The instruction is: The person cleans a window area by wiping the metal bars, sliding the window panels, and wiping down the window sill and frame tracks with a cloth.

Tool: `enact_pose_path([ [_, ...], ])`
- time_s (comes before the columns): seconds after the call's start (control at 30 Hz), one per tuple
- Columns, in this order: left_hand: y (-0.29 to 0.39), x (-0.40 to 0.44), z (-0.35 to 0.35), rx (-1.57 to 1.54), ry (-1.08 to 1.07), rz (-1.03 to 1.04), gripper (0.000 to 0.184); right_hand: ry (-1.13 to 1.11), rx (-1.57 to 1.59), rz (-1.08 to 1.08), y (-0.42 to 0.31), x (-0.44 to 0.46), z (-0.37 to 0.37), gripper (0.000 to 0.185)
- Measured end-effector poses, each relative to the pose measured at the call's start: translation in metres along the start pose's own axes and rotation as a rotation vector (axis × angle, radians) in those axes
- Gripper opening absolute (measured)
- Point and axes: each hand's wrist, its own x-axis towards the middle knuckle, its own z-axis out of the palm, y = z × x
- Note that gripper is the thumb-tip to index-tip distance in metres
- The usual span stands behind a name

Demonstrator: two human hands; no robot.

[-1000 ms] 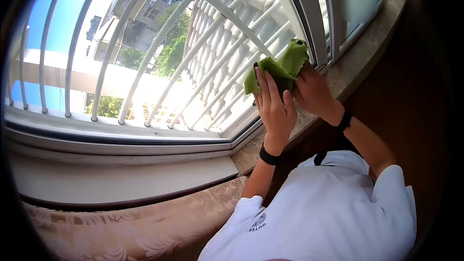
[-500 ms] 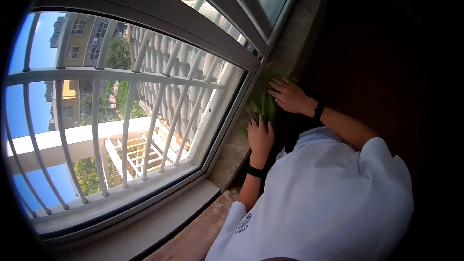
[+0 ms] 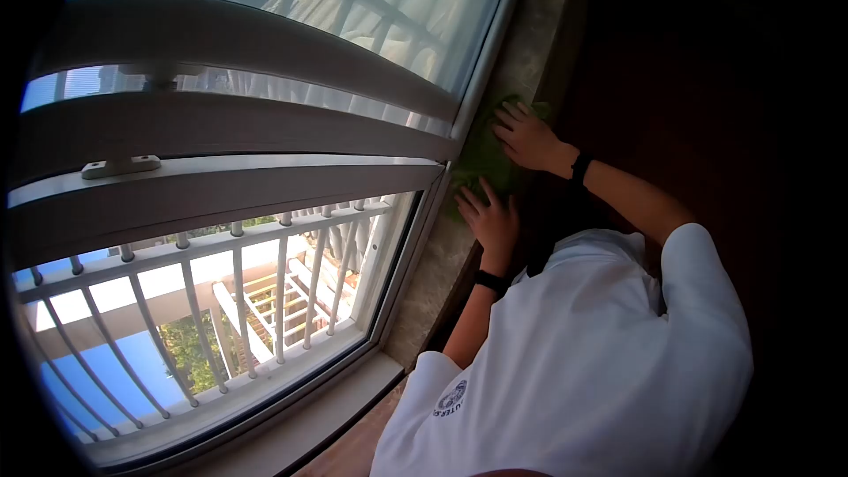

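A green cloth (image 3: 484, 157) lies on the stone window sill (image 3: 439, 269), dim and partly hidden by the hands. My left hand (image 3: 493, 219) rests on the near end of the cloth with its fingers spread. Farther along the sill, my right hand (image 3: 528, 137) lies on the cloth's other part, fingers stretched out and apart. Neither hand is closed around the cloth. Each wrist carries a black band.
Left of the sill stands a sliding window with grey frames (image 3: 221, 203) and a white latch (image 3: 121, 166). White bars (image 3: 237, 291) are outside it. A patterned fabric edge (image 3: 353, 446) shows at the bottom, beside a pale ledge (image 3: 340, 406).
Both hands have come down from a raised position by the window with the bunched cloth, which is now spread on the sill. The view has turned, bringing more window frame in.
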Motion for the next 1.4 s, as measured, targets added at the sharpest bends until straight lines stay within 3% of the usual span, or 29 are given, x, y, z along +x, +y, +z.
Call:
enact_pose_path([
  [0.13,0.041,0.057,0.007,-0.078,0.01,0.053,0.077,-0.016,-0.096,0.123,0.067,0.044,-0.02,0.04],
  [0.27,0.076,0.103,0.022,-0.079,-0.033,0.053,0.074,-0.113,-0.101,0.18,0.06,0.058,-0.028,0.042],
  [0.37,0.096,0.125,0.024,-0.098,-0.068,0.062,0.071,-0.056,0.003,-0.009,0.075,0.032,-0.023,0.043],
  [0.47,0.098,0.131,0.021,-0.08,-0.117,0.094,0.073,-0.041,0.128,-0.043,0.101,0.008,-0.043,0.042],
  [0.67,0.125,0.188,0.028,-0.163,-0.104,0.187,0.079,0.079,-0.02,0.297,0.177,0.04,-0.085,0.034],
  [0.77,0.145,0.229,0.041,-0.214,-0.104,0.231,0.079,0.046,-0.053,0.318,0.196,0.062,-0.081,0.032],
  [0.83,0.158,0.243,0.046,-0.246,-0.148,0.282,0.078,-0.019,-0.013,0.199,0.202,0.048,-0.087,0.031],
  [1.0,0.19,0.291,0.04,-0.394,-0.194,0.399,0.075,-0.007,-0.034,0.104,0.293,0.045,-0.132,0.032],
  [1.13,0.225,0.349,0.065,-0.435,-0.232,0.431,0.073,0.056,-0.21,0.274,0.37,0.088,-0.156,0.028],
  [1.27,0.269,0.418,0.097,-0.545,-0.249,0.486,0.071,0.01,-0.089,0.274,0.407,0.133,-0.155,0.029],
  [1.4,0.296,0.454,0.107,-0.485,-0.282,0.53,0.062,0.021,0.298,0.259,0.414,0.125,-0.158,0.03],
])
